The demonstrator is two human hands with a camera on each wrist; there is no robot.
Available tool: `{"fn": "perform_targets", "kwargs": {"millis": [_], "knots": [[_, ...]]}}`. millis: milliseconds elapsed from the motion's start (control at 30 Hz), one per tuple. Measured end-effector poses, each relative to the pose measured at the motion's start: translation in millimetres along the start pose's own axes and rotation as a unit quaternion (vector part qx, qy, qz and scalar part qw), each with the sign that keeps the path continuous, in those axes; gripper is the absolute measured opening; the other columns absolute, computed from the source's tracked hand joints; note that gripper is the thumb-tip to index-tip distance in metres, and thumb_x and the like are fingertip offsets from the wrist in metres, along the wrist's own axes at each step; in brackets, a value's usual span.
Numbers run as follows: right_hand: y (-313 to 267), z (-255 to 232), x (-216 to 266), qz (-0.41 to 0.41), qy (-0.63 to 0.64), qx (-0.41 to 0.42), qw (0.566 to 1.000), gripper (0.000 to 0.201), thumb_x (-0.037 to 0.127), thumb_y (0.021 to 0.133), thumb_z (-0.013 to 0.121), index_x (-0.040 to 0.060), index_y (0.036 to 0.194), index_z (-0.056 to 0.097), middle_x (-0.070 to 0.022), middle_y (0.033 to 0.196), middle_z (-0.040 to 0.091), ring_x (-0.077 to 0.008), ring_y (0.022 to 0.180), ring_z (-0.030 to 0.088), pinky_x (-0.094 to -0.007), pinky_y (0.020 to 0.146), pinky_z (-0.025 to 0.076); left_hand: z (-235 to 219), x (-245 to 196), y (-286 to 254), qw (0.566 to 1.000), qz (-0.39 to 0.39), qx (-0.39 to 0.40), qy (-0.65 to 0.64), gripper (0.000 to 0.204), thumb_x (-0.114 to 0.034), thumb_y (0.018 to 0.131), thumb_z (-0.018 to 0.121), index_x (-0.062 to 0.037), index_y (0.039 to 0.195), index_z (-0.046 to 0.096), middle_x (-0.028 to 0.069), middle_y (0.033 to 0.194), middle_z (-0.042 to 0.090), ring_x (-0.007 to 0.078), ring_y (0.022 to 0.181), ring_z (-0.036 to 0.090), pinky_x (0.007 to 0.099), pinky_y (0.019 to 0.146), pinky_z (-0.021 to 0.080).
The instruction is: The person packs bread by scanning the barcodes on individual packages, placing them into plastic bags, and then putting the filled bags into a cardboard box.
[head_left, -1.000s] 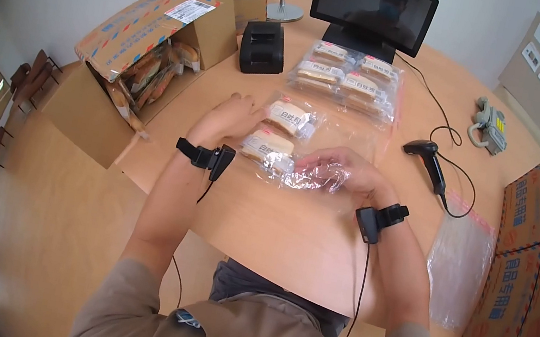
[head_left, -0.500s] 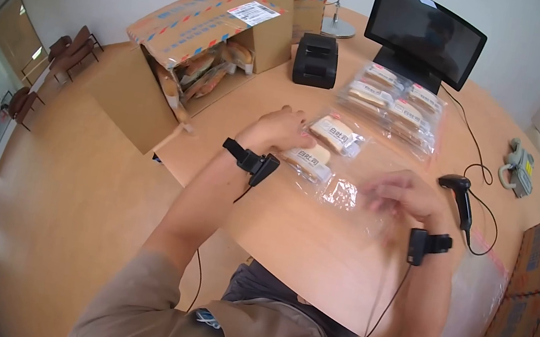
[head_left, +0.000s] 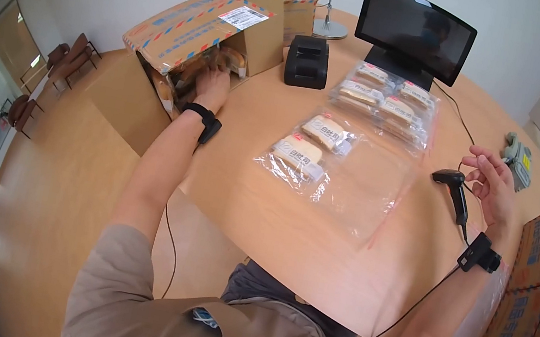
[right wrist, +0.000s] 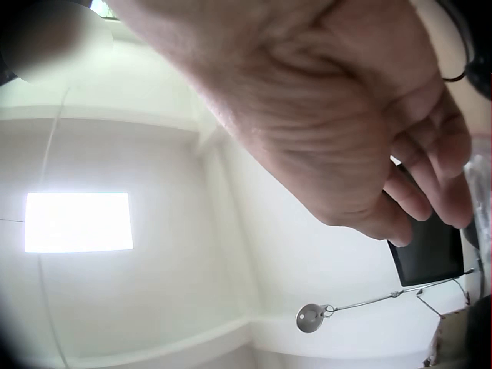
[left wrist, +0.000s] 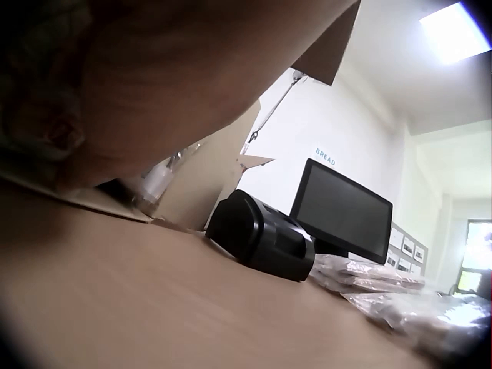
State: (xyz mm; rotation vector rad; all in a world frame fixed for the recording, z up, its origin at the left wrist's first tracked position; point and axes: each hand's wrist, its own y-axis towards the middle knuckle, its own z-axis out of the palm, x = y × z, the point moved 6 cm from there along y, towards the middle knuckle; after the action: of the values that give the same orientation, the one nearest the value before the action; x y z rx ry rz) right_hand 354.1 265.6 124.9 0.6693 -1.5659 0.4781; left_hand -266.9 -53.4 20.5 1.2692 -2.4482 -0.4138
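My left hand (head_left: 213,91) reaches into the open side of a cardboard box (head_left: 193,27), among wrapped bread packs (head_left: 189,78). Its fingertips are lost in the shadow there, and I cannot tell whether they grip a pack. My right hand (head_left: 493,181) is raised beside the black barcode scanner (head_left: 454,188), palm turned up, fingers loosely bent and holding nothing. In front of me on the table, a clear plastic bag (head_left: 364,202) lies flat with two packs of white sliced bread (head_left: 299,153) at its left end. A fuller bag of bread packs (head_left: 384,102) lies behind it.
A black printer (head_left: 307,64) and a monitor (head_left: 414,32) stand at the back. A telephone (head_left: 517,163) sits at the right, beyond the scanner's cable. Printed cartons (head_left: 518,310) are stacked at the right edge. Another open box (head_left: 299,16) stands behind the first.
My left hand has left the two bread packs and gone left into the box. My right hand has let go of the clear bag and moved right, up beside the scanner.
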Motion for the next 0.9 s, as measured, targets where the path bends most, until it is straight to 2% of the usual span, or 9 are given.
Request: {"fn": "perform_targets", "kwargs": {"millis": [233,300,433,533,633,700,767,800,900], "knots": [[1.2,-20.1,-17.0,0.019,-0.009,-0.012,1.0,0.032,0.03,0.109,0.068,0.0055,0.13,0.071,-0.0021,0.104,0.078,-0.0071,0.082,0.069,-0.0201,0.063,0.047,-8.7,0.2,5.7,0.995,0.016,0.08,0.049,0.043,-0.014,0.101,0.062,-0.0064,0.143,0.066,0.0224,0.144,0.068,0.0418,0.128,0.068,0.0517,0.103,0.058],[1.2,-35.7,-31.4,0.063,-0.115,-0.074,0.989,0.032,0.029,0.108,0.069,0.0054,0.129,0.072,-0.0024,0.103,0.077,-0.0084,0.083,0.069,-0.0235,0.064,0.048,-40.4,-4.3,3.2,0.996,0.003,-0.031,-0.078,0.032,-0.016,0.102,0.061,-0.0057,0.13,0.073,0.0232,0.127,0.075,0.0405,0.122,0.071,0.0525,0.103,0.058],[-2.4,-46.0,-44.1,0.1,-0.164,-0.113,0.975,0.033,0.03,0.105,0.07,0.0055,0.128,0.072,-0.0029,0.103,0.077,-0.0101,0.084,0.069,-0.0268,0.066,0.05,-69.4,-8.7,6.8,0.99,0.028,-0.063,-0.122,0.031,-0.019,0.104,0.059,-0.0054,0.127,0.074,0.0234,0.127,0.074,0.0414,0.12,0.071,0.0545,0.102,0.057],[-3.9,-48.4,-48.6,0.118,-0.182,-0.116,0.969,0.034,0.031,0.104,0.072,0.0058,0.126,0.073,-0.0035,0.101,0.075,-0.0108,0.083,0.069,-0.0287,0.069,0.051,-90.4,-10.3,10.1,0.993,0.032,-0.012,-0.114,0.035,-0.02,0.102,0.061,-0.0047,0.132,0.072,0.0246,0.123,0.075,0.0396,0.11,0.075,0.0506,0.093,0.06],[0.1,-56.7,-61.5,0.136,-0.232,-0.135,0.954,0.043,0.034,0.099,0.078,0.0036,0.129,0.073,-0.0083,0.108,0.078,-0.0162,0.09,0.073,-0.0315,0.078,0.056,-102.7,-14.6,15.9,0.952,0.016,0.025,-0.304,0.035,-0.025,0.104,0.062,-0.0049,0.131,0.07,0.0248,0.112,0.077,0.0357,0.103,0.076,0.0472,0.091,0.059],[9.1,-62.0,-70.8,0.087,-0.398,-0.148,0.901,0.054,0.037,0.091,0.085,0.0,0.129,0.075,-0.0163,0.115,0.08,-0.0247,0.101,0.077,-0.0378,0.088,0.06,-126.8,-46.8,-0.6,0.824,0.059,0.121,-0.551,0.032,-0.022,0.105,0.065,-0.0019,0.13,0.07,0.0122,0.108,0.076,0.0207,0.096,0.072,0.0371,0.086,0.058],[19.4,-56.1,-79.1,0.104,-0.412,-0.101,0.9,0.059,0.038,0.086,0.088,-0.0011,0.128,0.076,-0.0198,0.118,0.079,-0.0288,0.106,0.077,-0.04,0.092,0.06,-151.6,-87.7,-24.1,0.668,0.099,0.213,-0.706,0.029,-0.015,0.106,0.066,-0.0004,0.13,0.071,-0.0005,0.106,0.072,0.0061,0.092,0.066,0.0264,0.08,0.055],[23.5,-50.1,-85.0,0.119,-0.422,-0.05,0.897,0.064,0.04,0.081,0.09,-0.0021,0.128,0.076,-0.0233,0.121,0.079,-0.033,0.111,0.077,-0.0422,0.096,0.059,-142.7,-106.3,-24.8,0.625,0.128,0.24,-0.732,0.024,-0.014,0.106,0.065,-0.0036,0.127,0.071,-0.0008,0.108,0.072,0.0056,0.09,0.065,0.0256,0.081,0.054],[29.4,-43.1,-98.1,0.105,-0.471,-0.062,0.874,0.065,0.042,0.076,0.092,-0.0028,0.121,0.078,-0.0259,0.119,0.079,-0.037,0.112,0.076,-0.0433,0.096,0.059,-170.7,-172.0,-66.4,0.591,0.165,0.269,-0.742,0.02,-0.012,0.105,0.067,-0.0041,0.122,0.072,-0.0017,0.108,0.071,0.0066,0.093,0.064,0.0255,0.087,0.052]]}}
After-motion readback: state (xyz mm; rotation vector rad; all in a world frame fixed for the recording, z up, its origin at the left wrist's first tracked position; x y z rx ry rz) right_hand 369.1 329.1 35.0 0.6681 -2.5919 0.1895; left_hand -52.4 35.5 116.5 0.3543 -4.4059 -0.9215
